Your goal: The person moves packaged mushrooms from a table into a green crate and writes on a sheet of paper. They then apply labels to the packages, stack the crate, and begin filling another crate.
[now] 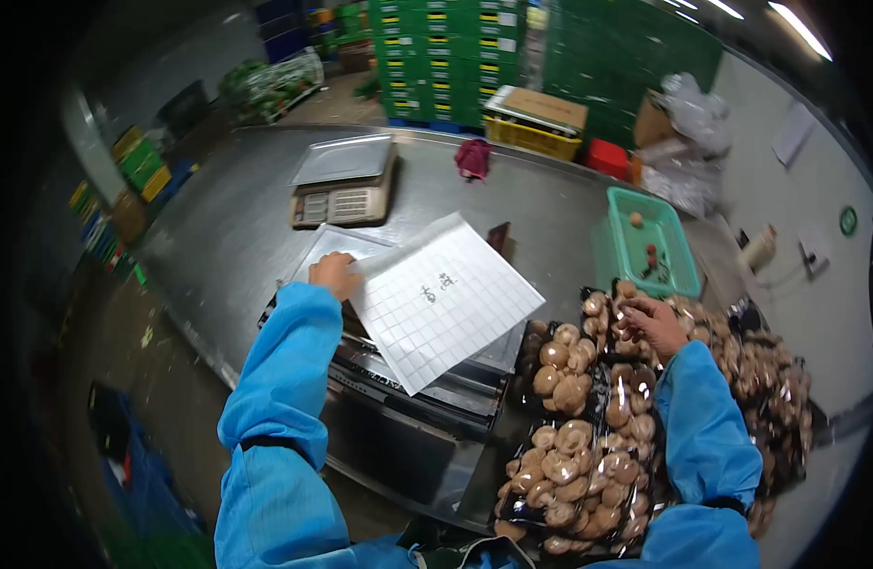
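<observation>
My left hand grips the left edge of a white sheet of labels, a grid of small squares with handwriting near its middle. The sheet lies tilted over a metal wrapping machine, hiding part of it. Over at the right, my right hand is at the wrapped trays of mushrooms, its fingers bent and drawn together at the top of one pack. Whether something small is between those fingertips I cannot make out. More mushroom packs lie stacked in front of and beside this hand.
A weighing scale stands behind the sheet on the steel table. A dark red cloth lies near the back edge. At the right is a green basket with a few small items. Green crates rise beyond the table.
</observation>
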`<state>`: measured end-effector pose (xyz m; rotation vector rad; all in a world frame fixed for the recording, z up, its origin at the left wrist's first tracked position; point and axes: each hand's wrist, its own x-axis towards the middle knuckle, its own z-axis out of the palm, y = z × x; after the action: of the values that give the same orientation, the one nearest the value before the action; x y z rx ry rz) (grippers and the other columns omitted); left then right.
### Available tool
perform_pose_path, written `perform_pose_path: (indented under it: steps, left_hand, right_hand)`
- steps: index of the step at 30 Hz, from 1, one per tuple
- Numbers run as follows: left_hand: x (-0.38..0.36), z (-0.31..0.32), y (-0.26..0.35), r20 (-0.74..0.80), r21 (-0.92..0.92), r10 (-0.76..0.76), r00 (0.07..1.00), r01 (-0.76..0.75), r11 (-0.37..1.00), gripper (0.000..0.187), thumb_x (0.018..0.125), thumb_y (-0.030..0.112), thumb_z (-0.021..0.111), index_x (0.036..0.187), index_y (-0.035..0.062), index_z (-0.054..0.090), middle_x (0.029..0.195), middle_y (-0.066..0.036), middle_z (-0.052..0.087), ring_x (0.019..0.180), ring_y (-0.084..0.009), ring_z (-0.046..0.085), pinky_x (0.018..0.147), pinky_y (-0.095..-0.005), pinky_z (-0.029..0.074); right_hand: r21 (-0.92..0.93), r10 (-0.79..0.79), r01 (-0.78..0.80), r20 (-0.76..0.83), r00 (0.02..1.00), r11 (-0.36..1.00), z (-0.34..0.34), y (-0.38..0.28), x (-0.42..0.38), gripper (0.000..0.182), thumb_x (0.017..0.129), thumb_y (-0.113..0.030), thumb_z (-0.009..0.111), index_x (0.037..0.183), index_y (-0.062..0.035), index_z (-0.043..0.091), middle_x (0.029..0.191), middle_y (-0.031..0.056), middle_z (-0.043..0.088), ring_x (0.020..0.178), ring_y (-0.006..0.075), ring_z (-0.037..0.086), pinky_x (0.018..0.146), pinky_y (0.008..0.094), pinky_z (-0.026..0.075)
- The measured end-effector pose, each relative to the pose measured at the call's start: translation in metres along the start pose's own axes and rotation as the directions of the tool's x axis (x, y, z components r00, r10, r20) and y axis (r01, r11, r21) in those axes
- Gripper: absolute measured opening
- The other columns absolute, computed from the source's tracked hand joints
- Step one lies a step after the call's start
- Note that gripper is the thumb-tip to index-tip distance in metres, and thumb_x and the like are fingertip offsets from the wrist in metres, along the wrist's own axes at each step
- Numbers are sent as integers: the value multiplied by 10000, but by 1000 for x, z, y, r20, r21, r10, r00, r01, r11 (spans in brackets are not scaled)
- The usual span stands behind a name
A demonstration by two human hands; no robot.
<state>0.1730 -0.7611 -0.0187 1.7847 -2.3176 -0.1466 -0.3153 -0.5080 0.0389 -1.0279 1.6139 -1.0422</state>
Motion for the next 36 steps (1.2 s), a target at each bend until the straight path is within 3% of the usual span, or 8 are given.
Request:
perform_pose_path:
  steps: [10,12,14,18,24,32,34,36]
  left_hand:
    - [-1,-115,123,-535,-417,454,713,-690,592,157,726,-5,684,863,29,616,778,-120,656,702,-231,644,647,-297,491]
    - [-40,-167,170,-606,-335,564,561,-823,459,209,696,-32,694,886,22,625,832,-123,661,738,-237,653,673,-301,500]
    - [-78,-203,207,-729,-94,659,183,-981,169,235,670,-39,700,888,13,630,885,-138,658,765,-255,655,681,-306,508]
    - [-157,-224,249,-698,91,663,-271,-952,-293,273,634,74,700,900,35,654,936,-152,656,819,-282,658,673,-329,520]
    - [-283,-219,294,-562,219,523,-641,-724,-654,165,687,90,647,850,71,633,941,-140,641,821,-272,657,671,-332,524]
    - [-452,-172,299,-512,-99,576,-637,-622,-776,221,738,45,623,949,113,621,1046,-103,642,922,-252,638,762,-357,505]
    - [-475,-149,292,-412,-419,792,-451,-678,-604,580,627,25,693,1177,113,532,1299,-145,484,1213,-276,467,952,-444,400]
    - [-508,-125,275,-94,-960,991,-100,-255,-117,792,592,-17,674,1322,117,399,1388,-128,381,1298,-279,355,1027,-457,317]
  right_hand:
    - [-20,-41,37,-269,962,999,32,-14,-162,290,910,-164,522,1109,43,562,859,70,639,690,99,578,603,222,462]
    - [-69,-113,97,-294,949,993,41,-27,-185,288,921,-185,512,1100,33,571,864,70,633,692,100,580,613,218,458]
    - [138,-103,154,-320,942,979,43,-33,-210,330,942,-286,500,1069,7,583,876,77,628,719,121,593,621,238,465]
    - [693,-96,378,-409,907,615,33,-42,-281,514,939,-500,404,1097,-32,547,987,120,633,858,233,624,730,328,500]
    - [682,-62,578,-621,781,448,43,-11,-426,625,861,-593,475,1132,-33,525,1089,137,608,990,263,588,871,438,453]
    - [475,30,744,-851,524,469,123,91,-644,157,845,-92,624,991,-36,602,963,63,652,875,157,620,834,319,479]
    - [442,108,755,-887,450,484,155,99,-695,152,844,-69,621,990,-33,602,952,56,652,868,146,619,827,309,478]
    - [345,132,787,-937,324,512,184,109,-738,151,849,-70,619,994,-32,600,935,51,650,861,139,616,811,296,479]
